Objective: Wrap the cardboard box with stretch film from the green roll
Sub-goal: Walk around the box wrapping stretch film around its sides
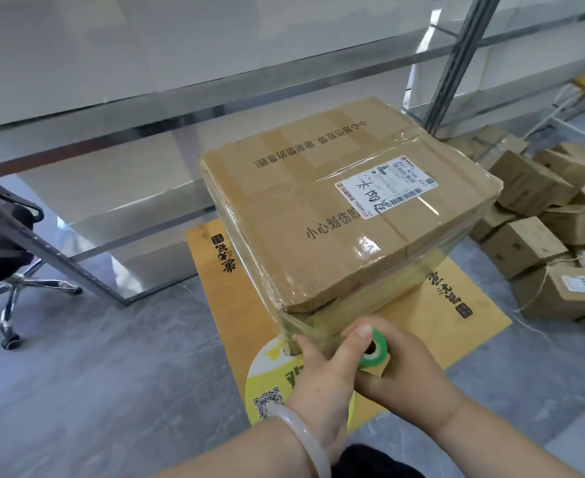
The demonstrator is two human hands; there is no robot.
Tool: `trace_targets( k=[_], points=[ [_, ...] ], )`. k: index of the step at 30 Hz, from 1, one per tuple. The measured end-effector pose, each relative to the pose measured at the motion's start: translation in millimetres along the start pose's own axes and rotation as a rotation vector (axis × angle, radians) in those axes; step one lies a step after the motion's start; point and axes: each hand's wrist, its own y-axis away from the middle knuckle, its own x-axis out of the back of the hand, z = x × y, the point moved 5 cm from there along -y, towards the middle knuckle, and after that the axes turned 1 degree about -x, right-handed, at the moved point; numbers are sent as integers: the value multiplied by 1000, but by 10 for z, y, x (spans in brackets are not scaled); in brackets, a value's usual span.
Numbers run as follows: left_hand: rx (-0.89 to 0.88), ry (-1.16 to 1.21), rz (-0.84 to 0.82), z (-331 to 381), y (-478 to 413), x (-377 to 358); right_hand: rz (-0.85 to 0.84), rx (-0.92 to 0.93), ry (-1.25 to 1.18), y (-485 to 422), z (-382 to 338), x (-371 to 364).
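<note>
A large taped cardboard box [335, 208] with a white shipping label stands on a flat orange cardboard sheet [456, 319] on the floor. Shiny stretch film bands its sides. At the box's near corner both hands meet on the green roll [375, 351]. My right hand [411, 367] grips the roll from below and the right. My left hand [325, 367], a pale bangle on its wrist, lays its thumb over the roll's top while its fingers press the film against the box's near side.
Several small cardboard boxes [539, 236], some tied with string, are piled on the right. A round yellow sign [270, 384] lies under my arms. A black office chair [11, 257] stands at the left. A glass-and-metal frame [111, 188] runs behind the box.
</note>
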Motion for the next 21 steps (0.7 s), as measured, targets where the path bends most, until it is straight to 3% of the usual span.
trace_targets(
  k=[8,17,21],
  points=[
    [97,18,-145,26,-28,-321,49,-113,299,-212,153,360],
    [-42,290,196,44,-304,-617,-190,80,147,-433,307,563],
    [-98,363,276,43,-372,-720,-153,33,103,-456,468,713]
  ],
)
